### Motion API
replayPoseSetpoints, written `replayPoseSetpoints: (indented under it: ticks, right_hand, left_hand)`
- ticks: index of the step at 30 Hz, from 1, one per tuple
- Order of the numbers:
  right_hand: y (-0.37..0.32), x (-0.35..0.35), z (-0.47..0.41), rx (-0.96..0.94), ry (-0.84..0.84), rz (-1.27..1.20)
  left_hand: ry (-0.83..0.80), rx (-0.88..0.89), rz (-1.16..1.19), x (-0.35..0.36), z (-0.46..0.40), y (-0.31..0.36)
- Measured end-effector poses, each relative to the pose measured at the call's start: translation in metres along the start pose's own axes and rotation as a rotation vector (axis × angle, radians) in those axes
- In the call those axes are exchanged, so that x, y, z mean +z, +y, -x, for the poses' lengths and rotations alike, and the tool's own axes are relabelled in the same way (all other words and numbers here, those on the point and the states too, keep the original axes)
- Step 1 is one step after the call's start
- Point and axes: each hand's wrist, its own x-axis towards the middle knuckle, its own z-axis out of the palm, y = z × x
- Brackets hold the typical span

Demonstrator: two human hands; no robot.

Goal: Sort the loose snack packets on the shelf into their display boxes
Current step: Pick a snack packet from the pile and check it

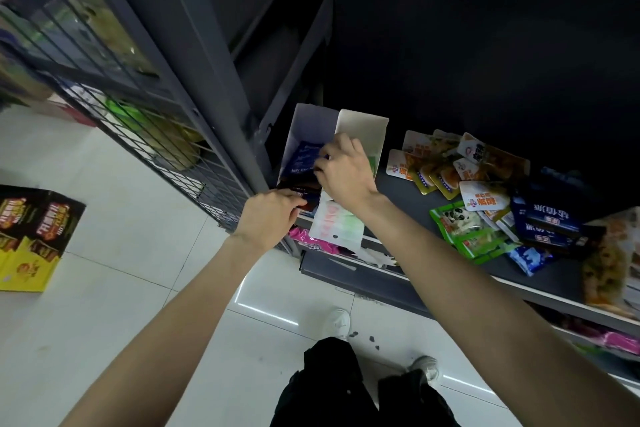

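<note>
Landmark: dark grey metal shelf board [391, 191], running from the grey upright post to the right edge of view.

1. Open white cardboard display box [313, 128], standing at the left end of the shelf board, hard against the post. Holds dark blue foil snack packets [301, 158] packed side by side.
2. Second white cardboard display box [363, 130], touching the first on its right; its pale front panel with pink and green print hangs over the shelf board's front lip.
3. Left hand [268, 215], at the shelf board's front edge, below the first box. Fingers curled around the lower end of a dark packet; the exact grasp is partly hidden.
4. Right hand [344, 168], over the seam between the two boxes. Fingertips pinch the top of a dark blue packet in the first box.
5. Loose heap of snack packets [481, 198], lying flat on the shelf board, right of the boxes and apart from them: white-and-orange, green, navy and light blue wrappers, overlapping.
6. Yellow-and-black printed carton [31, 236], on the pale tiled floor, well left of the shelf board.
</note>
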Motion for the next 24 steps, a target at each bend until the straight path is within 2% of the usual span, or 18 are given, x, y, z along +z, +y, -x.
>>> replayPoseSetpoints:
  ticks: [4,6,8,9,11,14,16,18,20,22,24]
  right_hand:
    - [-0.007,0.004,-0.003,0.014,-0.032,0.042]
    - [-0.009,0.002,-0.006,0.06,-0.181,0.12]
    - [-0.011,0.001,-0.006,0.123,-0.304,0.046]
    - [-0.013,-0.004,-0.004,0.138,-0.298,-0.031]
    - [-0.015,-0.024,0.009,0.157,-0.147,-0.21]
    - [-0.004,-0.062,0.059,0.202,0.16,-0.435]
    - [0.015,-0.084,0.108,0.257,0.204,-0.491]
    - [0.042,-0.095,0.159,0.398,0.176,-0.507]
    - [0.075,-0.089,0.206,0.566,0.103,-0.453]
    - [0.108,-0.078,0.242,0.713,0.018,-0.372]
    - [0.136,-0.07,0.263,0.783,-0.007,-0.275]
  left_hand:
    - [-0.016,0.001,-0.021,0.0,-0.002,0.0]
    - [-0.048,-0.007,-0.031,-0.001,-0.003,0.0]
    - [-0.092,-0.036,-0.007,-0.001,-0.002,0.001]
    - [-0.085,-0.052,0.023,-0.004,-0.001,0.002]
    - [0.015,-0.053,0.086,-0.011,0.002,0.008]
    - [0.342,-0.02,0.18,-0.026,0.009,0.033]
    - [0.528,0.015,0.352,-0.034,0.014,0.066]
    - [0.626,0.102,0.515,-0.032,0.015,0.108]
    - [0.555,0.204,0.598,-0.018,0.01,0.15]
    - [0.378,0.252,0.598,0.004,-0.005,0.186]
    - [0.169,0.237,0.527,0.031,-0.025,0.215]
